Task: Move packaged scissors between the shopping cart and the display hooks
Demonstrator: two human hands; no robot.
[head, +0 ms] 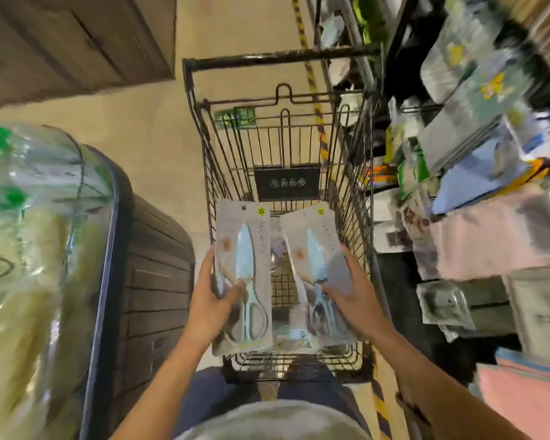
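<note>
I hold two packs of light-blue scissors above the black wire shopping cart (223, 173). My left hand (215, 300) grips the left pack (243, 249) at its left edge, thumb across the front. My right hand (351, 292) grips the right pack (311, 249) at its right edge, thumb on the front. Both packs are upright, side by side, with their hang holes at the top. More packaging lies on the cart's floor under them, mostly hidden. The display rack (477, 128) with hanging goods runs along the right, blurred.
A dark bin (118, 249) wrapped in clear plastic (29, 249) stands close on the left. Wooden crates (77, 42) sit at the far left. Pink and blue cloth packs (521, 392) hang low on the right. Yellow-black floor tape (311, 77) runs past the cart.
</note>
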